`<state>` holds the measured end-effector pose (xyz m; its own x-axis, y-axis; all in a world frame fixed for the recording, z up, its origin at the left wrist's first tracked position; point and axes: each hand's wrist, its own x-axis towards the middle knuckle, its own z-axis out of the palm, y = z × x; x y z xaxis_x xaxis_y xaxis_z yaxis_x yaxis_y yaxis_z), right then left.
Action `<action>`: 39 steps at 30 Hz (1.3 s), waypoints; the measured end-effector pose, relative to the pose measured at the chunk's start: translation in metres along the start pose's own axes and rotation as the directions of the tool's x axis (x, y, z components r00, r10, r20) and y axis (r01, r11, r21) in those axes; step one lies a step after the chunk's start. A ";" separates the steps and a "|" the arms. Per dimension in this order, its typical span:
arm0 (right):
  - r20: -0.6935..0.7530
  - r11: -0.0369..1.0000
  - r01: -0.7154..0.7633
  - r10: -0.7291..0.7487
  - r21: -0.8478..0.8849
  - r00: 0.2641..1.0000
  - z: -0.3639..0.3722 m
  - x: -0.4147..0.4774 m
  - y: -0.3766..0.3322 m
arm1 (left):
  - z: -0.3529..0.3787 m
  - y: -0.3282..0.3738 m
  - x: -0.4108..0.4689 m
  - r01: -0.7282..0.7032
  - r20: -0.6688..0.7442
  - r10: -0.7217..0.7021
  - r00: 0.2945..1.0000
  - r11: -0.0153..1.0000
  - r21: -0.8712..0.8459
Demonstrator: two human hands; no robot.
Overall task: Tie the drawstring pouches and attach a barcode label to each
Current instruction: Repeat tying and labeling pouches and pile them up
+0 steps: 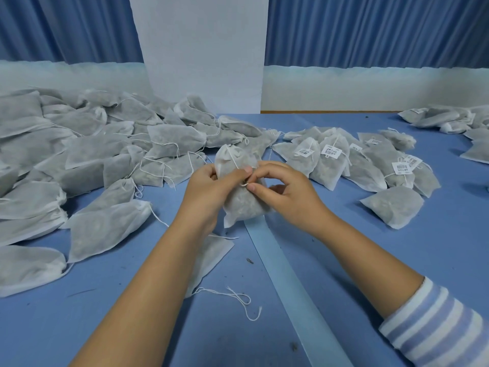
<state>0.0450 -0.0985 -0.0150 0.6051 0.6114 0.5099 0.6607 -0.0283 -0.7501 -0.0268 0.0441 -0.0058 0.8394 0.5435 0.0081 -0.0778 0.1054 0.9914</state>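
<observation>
I hold one filled white mesh drawstring pouch (242, 205) upright above the blue table, its gathered neck pointing away from me. My left hand (211, 189) grips the pouch's left side, thumb pressed on the white drawstring (232, 161). My right hand (283, 189) pinches the string's end between thumb and forefinger right beside the left thumb. A pile of unlabelled pouches (87, 160) covers the left of the table. Pouches bearing barcode labels (333, 151) lie in a group at the right.
A pale blue strip (291, 282) runs along the blue tabletop (397, 260) from under the pouch toward me. A flat pouch (211, 255) with a loose string lies under my left forearm. More labelled pouches (444, 119) sit far right. A white panel (203, 49) stands behind.
</observation>
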 end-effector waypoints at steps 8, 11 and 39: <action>-0.098 0.974 -0.214 0.205 -0.079 0.974 -0.008 0.005 0.009 | -0.019 -0.004 0.014 -0.001 -0.060 0.010 0.998 0.990 0.139; -0.045 0.876 -0.459 0.458 -0.151 0.888 -0.015 0.007 0.020 | -0.031 -0.005 0.023 0.096 -0.083 -0.087 0.993 0.989 0.113; 0.002 0.979 -0.117 0.119 -0.170 0.993 -0.009 0.000 0.023 | -0.040 -0.016 0.024 0.534 0.500 -0.336 0.798 0.779 -0.328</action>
<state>0.0644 -0.1064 -0.0287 0.6784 0.6051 0.4167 0.6514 -0.2332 -0.7220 -0.0270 0.0885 -0.0266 0.9651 -0.0186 -0.2614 0.2112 0.6454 0.7341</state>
